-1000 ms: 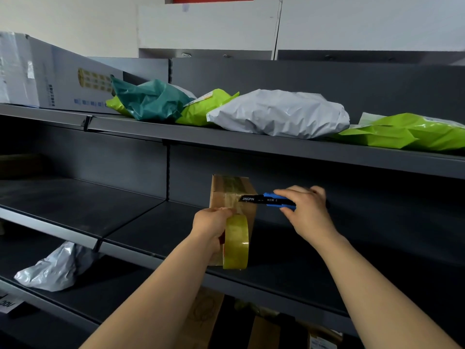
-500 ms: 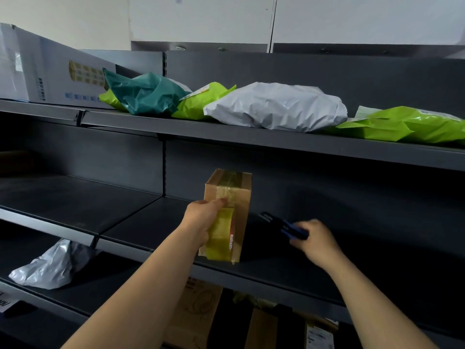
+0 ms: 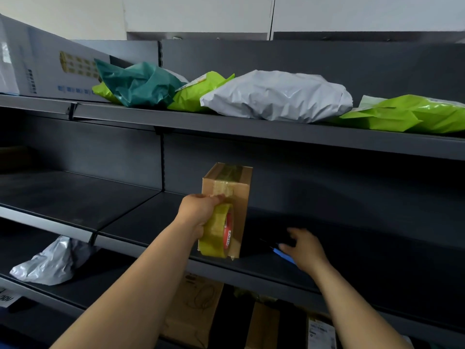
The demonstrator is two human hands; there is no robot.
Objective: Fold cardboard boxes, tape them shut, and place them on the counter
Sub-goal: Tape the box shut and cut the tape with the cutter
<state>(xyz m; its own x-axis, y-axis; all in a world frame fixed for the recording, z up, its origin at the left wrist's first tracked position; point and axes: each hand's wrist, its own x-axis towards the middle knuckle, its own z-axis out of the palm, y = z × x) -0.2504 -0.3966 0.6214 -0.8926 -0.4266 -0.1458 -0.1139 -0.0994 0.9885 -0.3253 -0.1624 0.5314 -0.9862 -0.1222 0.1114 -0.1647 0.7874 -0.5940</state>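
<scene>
A small brown cardboard box [image 3: 240,190] stands upright on the dark middle shelf [image 3: 141,222], with clear tape across its top and front. My left hand [image 3: 197,210] grips a yellowish tape roll [image 3: 217,234] and holds it against the box's front face. To the right, a blue and black utility knife [image 3: 283,254] lies on the same shelf. My right hand [image 3: 305,249] is over its handle with the fingers spread and loose, the thumb touching it. Part of the knife is hidden under the hand.
The top shelf [image 3: 251,127] carries green, teal and grey mailer bags and a large white carton [image 3: 37,64] at the left. A grey bag [image 3: 50,263] lies on the lower left shelf. Brown boxes [image 3: 193,306] stand below the middle shelf.
My right hand has lowered the knife from beside the box down onto the shelf and loosened its fingers. My left hand has kept the tape roll against the box.
</scene>
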